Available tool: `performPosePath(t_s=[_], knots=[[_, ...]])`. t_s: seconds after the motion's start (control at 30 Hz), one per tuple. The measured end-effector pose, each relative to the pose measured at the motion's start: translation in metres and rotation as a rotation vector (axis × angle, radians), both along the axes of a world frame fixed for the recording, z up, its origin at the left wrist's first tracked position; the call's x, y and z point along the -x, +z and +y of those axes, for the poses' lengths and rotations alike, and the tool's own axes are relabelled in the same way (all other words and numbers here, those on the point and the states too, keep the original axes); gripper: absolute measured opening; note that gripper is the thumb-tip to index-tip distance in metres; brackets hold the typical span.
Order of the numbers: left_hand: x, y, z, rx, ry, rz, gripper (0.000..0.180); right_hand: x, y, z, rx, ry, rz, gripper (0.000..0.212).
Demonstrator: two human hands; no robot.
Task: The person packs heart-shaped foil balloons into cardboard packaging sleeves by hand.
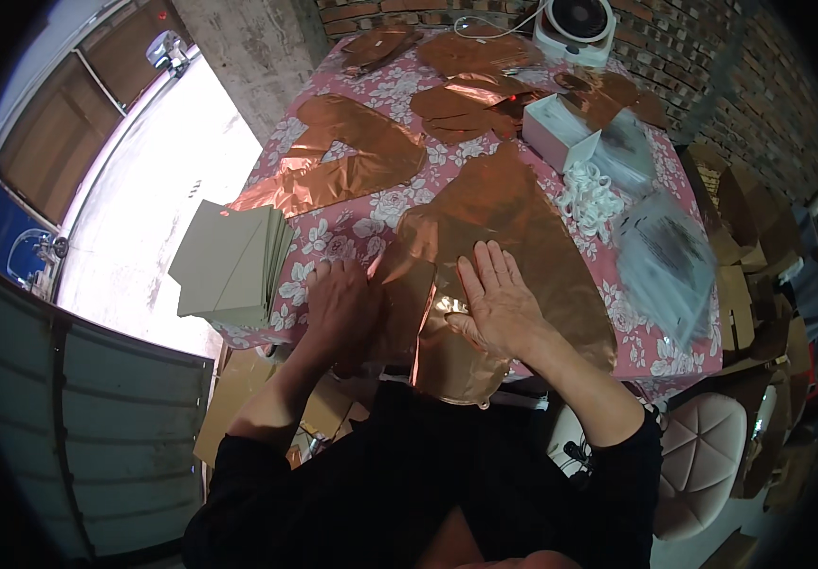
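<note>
A flat, copper-coloured foil balloon (560,275) lies in front of me, partly folded, its near end with a small tab hanging over the table's front edge. My right hand (499,299) presses palm down on it, fingers stretched out and thumb spread over a shiny crease. At the balloon's left edge is my left hand (336,302), fingers bent and closed on the foil. Shadow hides part of its fingertips. Left of that hand stands a stack of grey-beige cards (229,261). Another flat foil balloon (352,171), curved in shape, lies farther back on the left.
The table has a pink floral cloth (376,211). More copper foil balloons (470,109) lie at the back, near a white fan (575,28). On the right are a white box (560,133), white ribbon coils (587,197) and clear plastic bags (665,266). A padded chair (703,465) stands at lower right.
</note>
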State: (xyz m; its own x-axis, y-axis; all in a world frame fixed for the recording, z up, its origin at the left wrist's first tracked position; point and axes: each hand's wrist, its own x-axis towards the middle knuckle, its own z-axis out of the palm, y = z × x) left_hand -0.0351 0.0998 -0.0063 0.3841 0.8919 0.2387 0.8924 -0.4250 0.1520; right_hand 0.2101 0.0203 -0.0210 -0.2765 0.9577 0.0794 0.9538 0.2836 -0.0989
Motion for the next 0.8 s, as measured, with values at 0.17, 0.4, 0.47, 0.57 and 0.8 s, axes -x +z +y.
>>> performPosePath(t_s=[0.17, 0.4, 0.47, 0.57, 0.8], knots=[[0.005, -0.011, 0.014, 0.066, -0.055, -0.033, 0.020, 0.000, 0.001, 0.001, 0.008, -0.002, 0.003, 0.082], [0.010, 0.002, 0.026, 0.247, -0.112, -0.309, 0.017, -0.001, 0.000, 0.001, -0.006, -0.007, -0.002, 0.081], [0.005, 0.014, 0.027, 0.453, -0.022, -0.463, 0.017, -0.001, 0.001, -0.001, -0.006, -0.011, 0.002, 0.081], [0.005, 0.028, 0.040, 0.799, 0.058, -0.562, 0.020, -0.001, 0.001, -0.001, -0.011, -0.007, 0.009, 0.080], [0.000, 0.045, 0.057, 0.933, -0.133, -0.634, 0.018, 0.001, 0.006, 0.000, -0.007, -0.011, 0.023, 0.081]])
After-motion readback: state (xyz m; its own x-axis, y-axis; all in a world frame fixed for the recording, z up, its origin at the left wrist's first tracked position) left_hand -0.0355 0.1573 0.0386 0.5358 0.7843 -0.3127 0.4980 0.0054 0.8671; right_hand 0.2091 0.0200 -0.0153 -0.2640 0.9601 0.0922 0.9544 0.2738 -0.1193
